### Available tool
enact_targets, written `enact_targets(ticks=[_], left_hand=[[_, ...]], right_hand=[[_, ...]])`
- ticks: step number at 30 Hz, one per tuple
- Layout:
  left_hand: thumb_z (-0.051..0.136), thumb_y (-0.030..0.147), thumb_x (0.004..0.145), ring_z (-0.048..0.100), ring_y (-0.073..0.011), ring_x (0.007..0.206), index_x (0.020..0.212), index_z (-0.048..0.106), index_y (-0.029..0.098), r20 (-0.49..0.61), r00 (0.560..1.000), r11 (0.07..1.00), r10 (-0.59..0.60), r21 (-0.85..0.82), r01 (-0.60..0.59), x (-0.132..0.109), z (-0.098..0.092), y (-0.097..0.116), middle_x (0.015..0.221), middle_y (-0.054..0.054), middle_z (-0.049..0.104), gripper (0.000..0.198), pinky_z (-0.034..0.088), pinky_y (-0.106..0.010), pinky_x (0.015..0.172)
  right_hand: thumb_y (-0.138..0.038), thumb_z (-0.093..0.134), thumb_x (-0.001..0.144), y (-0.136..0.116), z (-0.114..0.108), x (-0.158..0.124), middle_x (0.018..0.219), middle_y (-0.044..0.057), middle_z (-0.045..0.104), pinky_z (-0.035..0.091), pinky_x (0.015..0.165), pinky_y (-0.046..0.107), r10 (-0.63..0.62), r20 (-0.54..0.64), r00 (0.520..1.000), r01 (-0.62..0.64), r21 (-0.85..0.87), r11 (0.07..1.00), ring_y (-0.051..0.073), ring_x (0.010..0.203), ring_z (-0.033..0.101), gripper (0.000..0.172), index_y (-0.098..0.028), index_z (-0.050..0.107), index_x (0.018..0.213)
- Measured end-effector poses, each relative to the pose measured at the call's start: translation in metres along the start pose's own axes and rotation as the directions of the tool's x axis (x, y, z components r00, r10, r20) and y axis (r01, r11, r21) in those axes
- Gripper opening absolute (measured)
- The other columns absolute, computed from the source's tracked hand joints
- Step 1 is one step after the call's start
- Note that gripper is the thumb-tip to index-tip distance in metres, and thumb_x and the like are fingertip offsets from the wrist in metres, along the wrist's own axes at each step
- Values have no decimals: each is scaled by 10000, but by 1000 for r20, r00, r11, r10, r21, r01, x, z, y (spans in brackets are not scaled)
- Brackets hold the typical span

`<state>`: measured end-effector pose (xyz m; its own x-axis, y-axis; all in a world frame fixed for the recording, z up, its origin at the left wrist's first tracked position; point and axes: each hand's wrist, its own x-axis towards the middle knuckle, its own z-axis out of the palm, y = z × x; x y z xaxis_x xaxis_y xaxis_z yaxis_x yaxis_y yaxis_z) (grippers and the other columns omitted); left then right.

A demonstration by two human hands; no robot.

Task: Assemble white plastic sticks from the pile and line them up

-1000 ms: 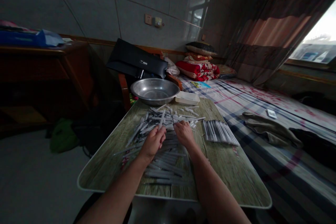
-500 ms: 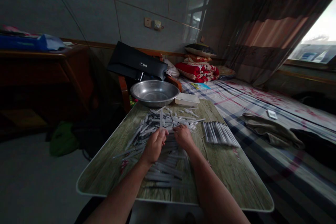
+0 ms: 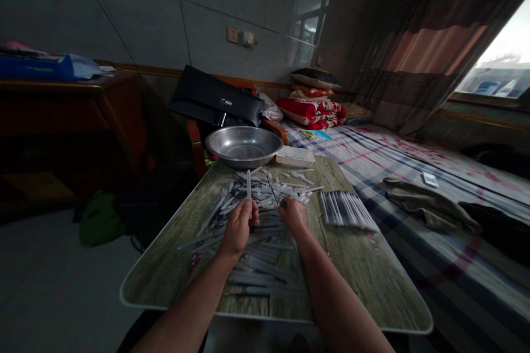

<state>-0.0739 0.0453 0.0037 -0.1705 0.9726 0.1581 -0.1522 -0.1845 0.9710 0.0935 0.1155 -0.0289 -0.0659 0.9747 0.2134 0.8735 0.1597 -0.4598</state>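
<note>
A heap of thin white tubes [image 3: 252,215] lies loose across the middle of a wood-patterned table [image 3: 364,265]. My left hand [image 3: 238,227] is closed on one white tube [image 3: 249,185], which stands nearly upright from my fingers. My right hand [image 3: 293,215] is closed just to its right, over the heap; a thin dark stick rises from near its fingers, and what they hold is too small to name. A neat row of white tubes [image 3: 345,208] lies side by side to the right of my right hand.
A metal basin [image 3: 244,145] and a small white tray [image 3: 295,156] stand at the table's far end. Behind them is a black bag [image 3: 215,99] on a chair. A bed with a striped sheet [image 3: 414,176] and folded blankets [image 3: 312,110] runs along the right.
My left hand has turned the white tube from a rightward lean to nearly upright. Both hands stayed over the heap, and the right hand shifted only a little.
</note>
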Motion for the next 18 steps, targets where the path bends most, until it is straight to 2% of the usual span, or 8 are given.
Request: enact_targets(ticks=[2,4,7,12,18], left_hand=[[490,512,868,526,-134,679,797,618,174,-42,997,997,71,20,-70,2,-2,-1,732,-16,560,369,450,-239,647],[514,477,866,497,-127,672,815,651,175,-77,990,992,116,51,-113,4,-3,-1,699,-3,530,336,423,-227,652],[557,460,842,442,-109,573,844,653,177,-91,994,998,58,12,-57,6,-4,2,602,31,471,299,378,-218,575],[672,426,732,524,-106,581,893,620,163,-128,990,991,-57,-130,40,6,-1,3,671,12,601,313,411,-217,569],[690,436,695,592,-137,664,881,612,159,-151,984,984,-90,-165,65,6,0,2,694,-8,629,342,454,-216,559]], right_hand=[[-185,571,748,-1,-2,0,788,66,696,349,663,257,38,2,999,-38,8,999,185,738,587,162,-166,703,841],[-203,589,744,-3,-3,0,775,62,693,341,646,253,56,14,998,-56,27,998,185,728,587,178,-164,694,882],[-153,567,736,-4,-3,1,791,55,698,337,640,246,62,36,997,-64,40,997,179,735,593,238,-172,685,941],[-112,554,725,-2,-1,2,815,51,710,349,651,241,66,65,996,-68,30,997,176,752,611,293,-179,687,977],[-297,602,800,-2,-3,4,886,84,711,375,691,251,31,74,997,-30,-23,999,193,830,616,192,-171,710,898]])
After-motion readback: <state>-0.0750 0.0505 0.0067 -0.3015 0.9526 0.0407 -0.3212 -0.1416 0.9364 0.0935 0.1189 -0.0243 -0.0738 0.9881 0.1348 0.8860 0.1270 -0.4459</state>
